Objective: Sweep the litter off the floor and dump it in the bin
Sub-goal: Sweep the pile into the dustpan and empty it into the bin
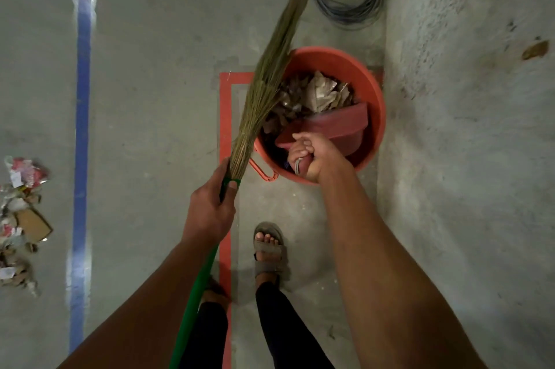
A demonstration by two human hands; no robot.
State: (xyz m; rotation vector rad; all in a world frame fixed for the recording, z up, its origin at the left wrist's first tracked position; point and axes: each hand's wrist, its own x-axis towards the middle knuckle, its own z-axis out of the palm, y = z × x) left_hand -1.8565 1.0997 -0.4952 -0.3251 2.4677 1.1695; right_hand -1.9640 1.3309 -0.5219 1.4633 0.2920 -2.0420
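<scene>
Directly below the viewer, the right hand (312, 155) grips the handle of a red dustpan (333, 128), fingers curled tight around it, and holds the pan tipped inside the orange bin (372, 89). The pan's mouth faces away from the person, toward the paper and cardboard scraps (318, 92) already lying in the bin; whether the pan itself is emptied cannot be told, since its inside is turned from view. The left hand (210, 206) is closed around the green handle of a broom (264, 89), just below where the bristles are bound. The broom's long axis runs from lower left to upper right, its bristles crossing the bin's near-left rim and pointing away from the body.

Remaining litter (21, 218) lies well apart to the far left, beyond the blue tape line (82, 128) on the concrete floor (165, 53). The broom-holding left hand is the nearer one to that pile. Judged from this layout, one load is being dumped, and the next sweep calls for turning left and carrying the bristle end across the blue line.
</scene>
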